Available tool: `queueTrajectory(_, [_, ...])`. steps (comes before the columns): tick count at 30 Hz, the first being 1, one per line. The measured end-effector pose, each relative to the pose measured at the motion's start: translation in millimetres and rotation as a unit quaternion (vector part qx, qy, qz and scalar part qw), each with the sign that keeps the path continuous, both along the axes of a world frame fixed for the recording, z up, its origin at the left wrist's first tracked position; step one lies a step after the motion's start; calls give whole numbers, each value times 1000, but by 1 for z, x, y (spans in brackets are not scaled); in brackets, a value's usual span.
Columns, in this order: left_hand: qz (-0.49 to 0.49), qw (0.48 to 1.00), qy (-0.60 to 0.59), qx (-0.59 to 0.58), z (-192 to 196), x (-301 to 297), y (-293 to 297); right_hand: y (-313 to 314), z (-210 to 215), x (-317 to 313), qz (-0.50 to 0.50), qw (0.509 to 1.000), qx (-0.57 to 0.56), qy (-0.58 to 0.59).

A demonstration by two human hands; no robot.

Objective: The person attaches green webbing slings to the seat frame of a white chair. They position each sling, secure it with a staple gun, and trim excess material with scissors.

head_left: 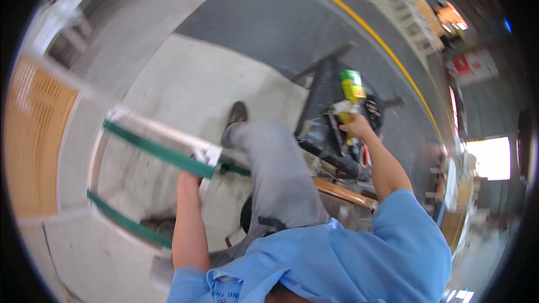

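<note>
A rectangular frame (163, 150) with green and whitish bars slants across the left side. At its near right corner my left hand (190, 178) is closed on it, the fingers partly hidden behind the bar. My right hand (356, 128) reaches out over a black stand (315, 126) on the right. Its fingers are closed around a yellow, tool-like object (345, 116), too blurred to name exactly. Just beyond stands a green and yellow can (352, 85). Dark items and something red-handled (365, 156) lie close to my right wrist.
A brown bar (345, 193) lies by my right leg. Far left stands a light-brown slatted panel (39, 134). A yellow line (359, 19) curves over the dark floor (252, 17). Stacked goods (412, 22) line the far right. My shoe (238, 112) is on the pale floor.
</note>
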State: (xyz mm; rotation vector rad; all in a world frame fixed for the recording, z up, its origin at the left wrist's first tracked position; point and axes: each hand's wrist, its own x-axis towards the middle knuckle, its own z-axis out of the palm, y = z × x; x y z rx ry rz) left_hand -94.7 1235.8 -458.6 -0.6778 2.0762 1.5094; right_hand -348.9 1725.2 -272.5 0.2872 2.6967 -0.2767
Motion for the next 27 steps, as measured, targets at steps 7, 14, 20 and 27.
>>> queueTrajectory(7, [581, 626, 14, 519, -12, 6, -25, -54, 23, 6, 66, 975, -187, 101])
queueTrajectory(14, [660, 554, 29, 506, -15, -12, -57, -232, 106, 46, 236, 887, -396, -15])
queueTrajectory(20, [646, 549, 21, 529, -20, -6, -58, -363, 80, 114, 357, 860, -209, -300])
queueTrajectory(27, [613, 559, 20, 558, 4, -12, -47, -390, 30, 142, 366, 858, -187, -308])
